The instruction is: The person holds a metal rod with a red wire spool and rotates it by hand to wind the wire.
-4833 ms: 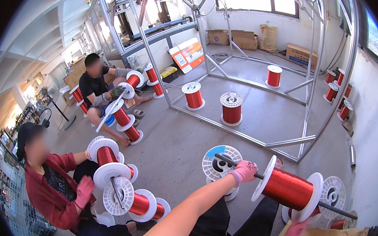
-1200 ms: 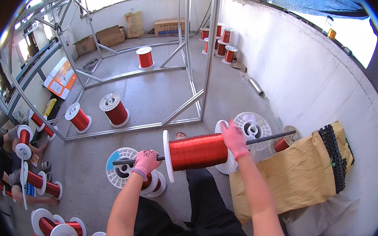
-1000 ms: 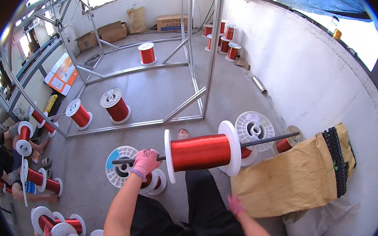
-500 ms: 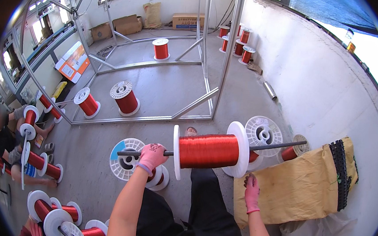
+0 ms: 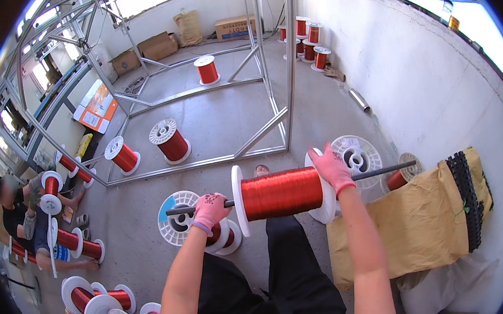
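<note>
A large spool of red wire [image 5: 281, 193] with white flanges is threaded on a dark rod [image 5: 385, 169] and held level in front of me. My left hand [image 5: 210, 209], in a pink glove, is closed round the rod just left of the spool. My right hand [image 5: 332, 168], also pink-gloved, lies over the top of the right flange, its fingers bent over the rim where the rod comes out. Its fingertips are partly hidden. Below, another white-flanged spool [image 5: 178, 203] stands on the floor by my left hand, and a further spool [image 5: 355, 148] stands beyond my right hand.
An aluminium frame [image 5: 203, 164] stands ahead with several red spools [image 5: 126, 156] inside. A tan woven sack [image 5: 396, 227] lies at the right by the white wall. At left a person [image 5: 19, 215] sits among spools. More spools [image 5: 113, 299] lie near lower left.
My right hand has come up from beside the sack onto the spool's right flange. My left hand keeps its hold on the rod. The view has shifted slightly.
</note>
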The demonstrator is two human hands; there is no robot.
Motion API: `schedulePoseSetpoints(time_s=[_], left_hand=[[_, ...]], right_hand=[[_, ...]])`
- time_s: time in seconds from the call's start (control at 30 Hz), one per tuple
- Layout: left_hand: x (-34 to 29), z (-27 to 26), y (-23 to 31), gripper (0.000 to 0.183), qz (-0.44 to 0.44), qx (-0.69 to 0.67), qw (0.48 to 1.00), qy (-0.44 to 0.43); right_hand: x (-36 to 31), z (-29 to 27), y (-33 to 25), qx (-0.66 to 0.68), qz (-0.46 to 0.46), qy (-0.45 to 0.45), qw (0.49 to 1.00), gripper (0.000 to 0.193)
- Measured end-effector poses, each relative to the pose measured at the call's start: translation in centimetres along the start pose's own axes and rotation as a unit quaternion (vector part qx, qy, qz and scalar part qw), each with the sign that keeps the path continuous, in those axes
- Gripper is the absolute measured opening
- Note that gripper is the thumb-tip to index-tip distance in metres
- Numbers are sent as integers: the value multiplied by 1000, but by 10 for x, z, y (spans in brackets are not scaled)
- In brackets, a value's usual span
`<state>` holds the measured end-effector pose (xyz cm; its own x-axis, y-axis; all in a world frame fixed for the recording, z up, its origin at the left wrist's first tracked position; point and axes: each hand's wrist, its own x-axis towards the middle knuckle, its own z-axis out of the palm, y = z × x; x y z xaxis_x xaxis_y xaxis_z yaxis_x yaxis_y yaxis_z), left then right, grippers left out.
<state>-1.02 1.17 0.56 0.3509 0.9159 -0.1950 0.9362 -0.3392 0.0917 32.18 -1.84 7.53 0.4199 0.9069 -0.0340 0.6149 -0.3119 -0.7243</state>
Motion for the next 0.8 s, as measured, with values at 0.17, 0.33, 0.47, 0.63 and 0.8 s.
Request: schedulePoseSetpoints(time_s=[0.17, 0.33, 0.47, 0.63, 0.8], left_hand=[[-6, -2, -9, 24, -3, 10, 1000, -9], [22, 16, -9, 32, 92, 63, 984, 141], [-1, -3, -2, 27, 23, 8, 1000, 1], [-4, -5, 1, 26, -6, 4, 1000, -15], [-3, -1, 0, 25, -5, 18, 1000, -20]], right_hand=[[-116, 50, 75, 114, -101, 141, 978, 39], [-208, 128, 364, -420, -66, -58, 903, 36], [-217, 93, 277, -351, -21, -153, 923, 30], [-176, 69, 244, -275, -56, -49, 959, 28], [-147, 49, 194, 58, 80, 79, 992, 29]])
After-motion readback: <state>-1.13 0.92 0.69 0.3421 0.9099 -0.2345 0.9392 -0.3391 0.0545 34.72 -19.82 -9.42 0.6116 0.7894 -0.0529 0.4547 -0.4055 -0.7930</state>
